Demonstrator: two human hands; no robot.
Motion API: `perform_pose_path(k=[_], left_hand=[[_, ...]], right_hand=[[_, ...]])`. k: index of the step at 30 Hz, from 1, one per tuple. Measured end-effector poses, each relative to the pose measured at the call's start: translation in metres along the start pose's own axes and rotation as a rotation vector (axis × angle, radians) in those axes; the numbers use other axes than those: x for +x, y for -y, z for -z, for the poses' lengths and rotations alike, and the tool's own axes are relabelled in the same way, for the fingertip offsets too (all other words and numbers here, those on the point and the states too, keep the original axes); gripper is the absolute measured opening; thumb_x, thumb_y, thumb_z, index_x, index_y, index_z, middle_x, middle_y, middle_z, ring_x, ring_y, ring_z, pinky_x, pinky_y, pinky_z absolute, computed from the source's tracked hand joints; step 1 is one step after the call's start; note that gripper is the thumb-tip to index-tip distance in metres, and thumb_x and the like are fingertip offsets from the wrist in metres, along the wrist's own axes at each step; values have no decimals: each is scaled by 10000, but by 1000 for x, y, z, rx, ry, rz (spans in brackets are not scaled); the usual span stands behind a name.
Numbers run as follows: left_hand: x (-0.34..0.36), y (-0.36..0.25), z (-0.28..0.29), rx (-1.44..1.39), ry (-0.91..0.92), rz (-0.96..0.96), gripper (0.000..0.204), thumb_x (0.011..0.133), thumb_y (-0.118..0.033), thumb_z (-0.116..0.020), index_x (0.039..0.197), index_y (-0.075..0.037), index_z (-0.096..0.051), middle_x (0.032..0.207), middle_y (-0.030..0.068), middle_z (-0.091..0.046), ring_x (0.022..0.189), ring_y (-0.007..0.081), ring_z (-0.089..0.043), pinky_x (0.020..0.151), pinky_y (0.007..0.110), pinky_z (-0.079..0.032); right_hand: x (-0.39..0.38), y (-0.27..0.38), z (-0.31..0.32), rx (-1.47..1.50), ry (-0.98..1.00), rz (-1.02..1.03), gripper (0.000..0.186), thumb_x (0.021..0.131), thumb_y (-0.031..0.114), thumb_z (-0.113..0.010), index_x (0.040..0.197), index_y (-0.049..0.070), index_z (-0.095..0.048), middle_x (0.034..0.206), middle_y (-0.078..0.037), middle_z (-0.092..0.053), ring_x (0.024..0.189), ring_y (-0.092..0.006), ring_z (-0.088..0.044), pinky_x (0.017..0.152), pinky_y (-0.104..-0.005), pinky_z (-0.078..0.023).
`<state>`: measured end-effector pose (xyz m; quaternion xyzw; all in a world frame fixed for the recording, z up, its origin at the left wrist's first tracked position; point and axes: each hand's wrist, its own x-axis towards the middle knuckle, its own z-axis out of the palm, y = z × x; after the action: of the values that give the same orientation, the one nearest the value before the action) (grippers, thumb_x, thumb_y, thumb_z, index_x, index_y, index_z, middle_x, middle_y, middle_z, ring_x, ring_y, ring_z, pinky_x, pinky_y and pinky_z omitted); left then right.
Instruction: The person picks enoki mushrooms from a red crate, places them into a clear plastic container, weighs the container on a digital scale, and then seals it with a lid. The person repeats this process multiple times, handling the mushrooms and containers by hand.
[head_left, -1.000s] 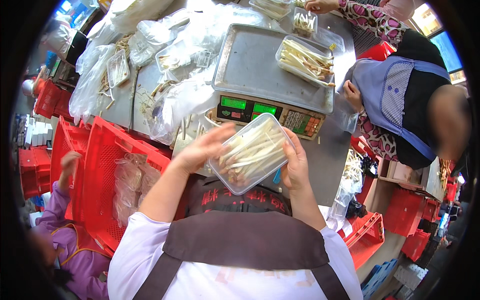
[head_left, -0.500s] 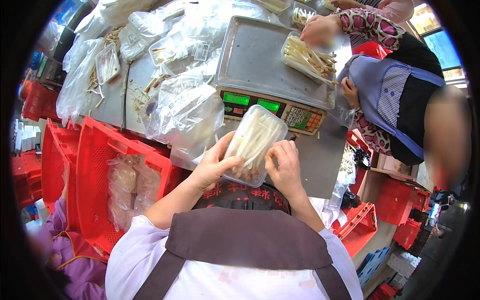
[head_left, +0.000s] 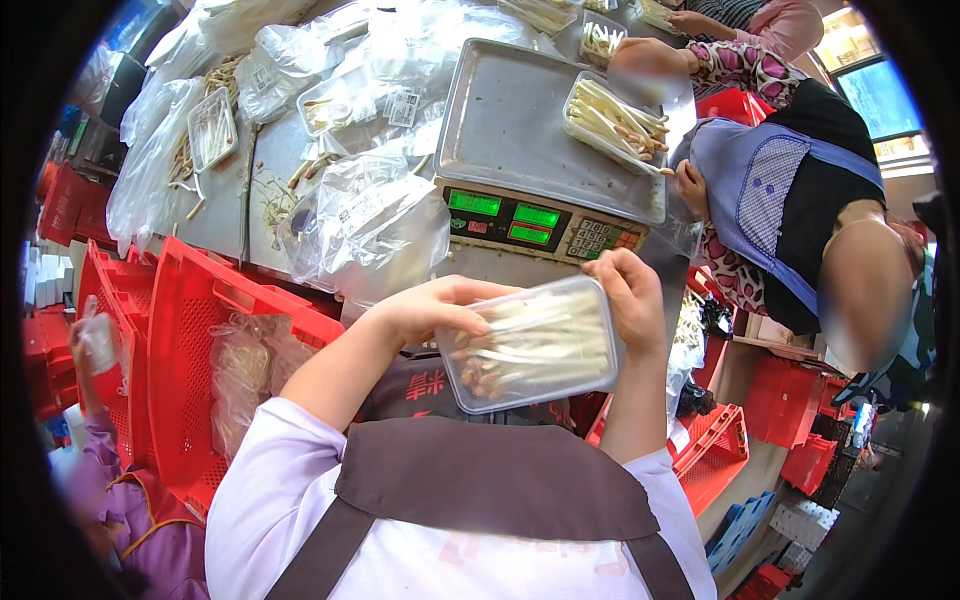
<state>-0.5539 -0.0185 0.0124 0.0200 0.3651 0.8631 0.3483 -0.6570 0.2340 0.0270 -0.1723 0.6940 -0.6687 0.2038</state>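
Before my chest, a clear plastic tray (head_left: pixel 535 345) packed with long pale stalks with brownish ends lies tilted in my hands. My left hand (head_left: pixel 445 312) grips its left end, thumb over the top. Curled and pinched, the fingers of my right hand (head_left: pixel 632 295) are at the far right corner; whatever is between them is hidden. Just beyond stands a digital scale (head_left: pixel 500 125) with green displays. A similar open tray of stalks (head_left: pixel 612 122) sits on the right of its metal plate, a co-worker's hands beside it.
Clear plastic bags (head_left: pixel 375 220) lie on the metal table left of the scale, with another tray of stalks (head_left: pixel 212 130) farther left. Red crates (head_left: pixel 170 350) holding bagged goods stand to my left, more red crates (head_left: pixel 705 460) to my right. A co-worker in a blue apron (head_left: pixel 755 190) stands at the right.
The tray in my hands has turned from nearly upright to lengthwise across my body. My right hand has moved up and right to its far corner. At the far left, a person's raised hand holds a clear package.
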Motion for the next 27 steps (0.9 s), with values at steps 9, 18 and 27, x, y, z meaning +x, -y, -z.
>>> perform_pose_path(k=[9, 18, 27], left_hand=[[5, 10, -1, -125, 60, -65, 764, 711, -119, -701, 1376, 45, -361, 1330, 143, -486, 1200, 215, -490, 1013, 343, -367], [-25, 41, -14, -235, -367, -228, 647, 793, -187, -688, 1341, -165, -345, 1394, 83, -382, 1179, 201, -470, 937, 354, -431], [-59, -77, 32, 1108, -867, 126, 299, 930, -289, -533, 933, -30, -682, 808, 67, -691, 707, 141, -652, 643, 309, -490]], right_hand=[[-22, -32, -53, 582, 200, -254, 251, 903, 230, -557, 1049, 27, -544, 1159, -85, -518, 971, -154, -544, 829, -302, -454], [-45, -39, -72, 687, -206, -315, 458, 914, 134, -531, 1343, 93, -376, 1271, -78, -495, 1172, -209, -487, 977, -387, -411], [-42, -40, -53, 755, -167, -341, 408, 912, 120, -507, 1303, 54, -410, 1222, -96, -531, 1089, -205, -546, 918, -358, -461]])
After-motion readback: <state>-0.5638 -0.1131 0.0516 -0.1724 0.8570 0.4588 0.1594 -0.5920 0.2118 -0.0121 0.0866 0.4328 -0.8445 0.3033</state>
